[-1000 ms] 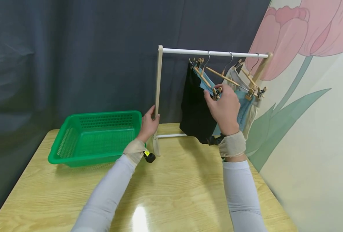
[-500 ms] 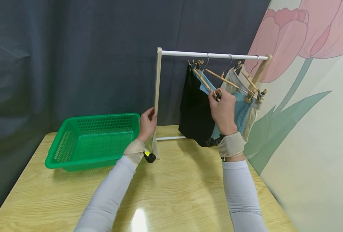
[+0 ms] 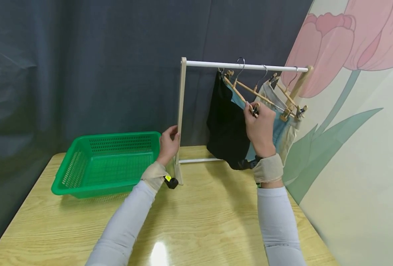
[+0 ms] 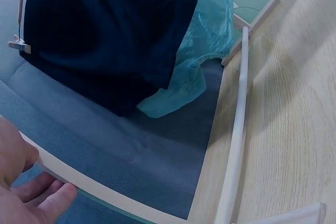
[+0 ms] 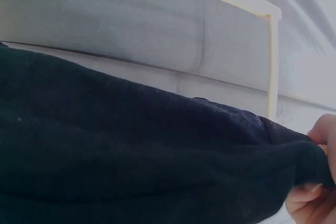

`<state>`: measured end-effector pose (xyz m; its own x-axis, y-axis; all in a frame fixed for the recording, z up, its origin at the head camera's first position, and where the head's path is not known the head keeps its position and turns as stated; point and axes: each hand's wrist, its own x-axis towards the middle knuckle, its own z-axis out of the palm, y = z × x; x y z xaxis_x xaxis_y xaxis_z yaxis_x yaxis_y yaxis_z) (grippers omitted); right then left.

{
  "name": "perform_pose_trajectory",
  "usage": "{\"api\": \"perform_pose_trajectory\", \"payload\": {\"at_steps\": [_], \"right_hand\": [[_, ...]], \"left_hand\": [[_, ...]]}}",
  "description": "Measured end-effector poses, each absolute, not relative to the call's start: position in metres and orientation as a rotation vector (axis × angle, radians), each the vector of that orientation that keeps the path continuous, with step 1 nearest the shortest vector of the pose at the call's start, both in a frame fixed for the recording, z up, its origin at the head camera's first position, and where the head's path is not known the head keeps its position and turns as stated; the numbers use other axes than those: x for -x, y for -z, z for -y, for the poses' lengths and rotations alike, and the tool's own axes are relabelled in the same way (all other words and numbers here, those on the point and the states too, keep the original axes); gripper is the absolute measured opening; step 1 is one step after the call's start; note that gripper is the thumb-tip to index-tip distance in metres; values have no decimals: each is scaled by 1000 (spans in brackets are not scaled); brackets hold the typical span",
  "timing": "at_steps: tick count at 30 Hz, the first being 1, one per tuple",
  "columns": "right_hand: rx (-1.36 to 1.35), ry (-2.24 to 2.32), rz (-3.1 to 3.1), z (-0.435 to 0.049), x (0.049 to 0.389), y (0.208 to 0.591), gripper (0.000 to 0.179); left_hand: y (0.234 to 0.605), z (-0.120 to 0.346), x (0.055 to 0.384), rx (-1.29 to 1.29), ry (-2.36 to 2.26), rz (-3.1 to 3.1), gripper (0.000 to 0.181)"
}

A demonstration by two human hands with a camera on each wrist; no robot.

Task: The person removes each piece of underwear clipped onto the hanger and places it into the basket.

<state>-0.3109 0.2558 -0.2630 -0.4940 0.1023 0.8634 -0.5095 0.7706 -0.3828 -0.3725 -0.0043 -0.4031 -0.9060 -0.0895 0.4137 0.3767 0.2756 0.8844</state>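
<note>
My left hand grips the wooden left post of a small clothes rack, thumb on one side and fingers on the other. My right hand pinches the near clip end of a wooden clip hanger. From that hanger hangs a black garment, its waist stretched between clips. The hanger's metal hook stands slightly above the white rail. In the right wrist view the black cloth fills most of the picture, and fingers hold its edge.
Behind the black garment, light-blue shorts and a beige garment hang on two more clip hangers. A green plastic basket stands left of the rack on the wooden table. A painted wall borders the right side.
The hanger with the black garment has shifted slightly right, and its hook has risen above the rail. My left hand has kept its grip on the post.
</note>
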Motion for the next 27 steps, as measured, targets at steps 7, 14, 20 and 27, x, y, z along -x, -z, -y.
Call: {"api": "perform_pose_trajectory", "payload": {"at_steps": [7, 14, 20, 27], "right_hand": [[-289, -746, 1925, -256, 294, 273, 31], [-275, -783, 1893, -257, 269, 299, 27], [-297, -809, 1921, -264, 255, 326, 25], [-419, -873, 1965, -275, 237, 354, 18]], "left_hand": [[404, 7, 373, 271, 1693, 2183, 32], [401, 9, 377, 274, 1685, 2204, 32], [395, 12, 377, 282, 1694, 2256, 35], [388, 23, 366, 353, 1590, 2275, 38]]}}
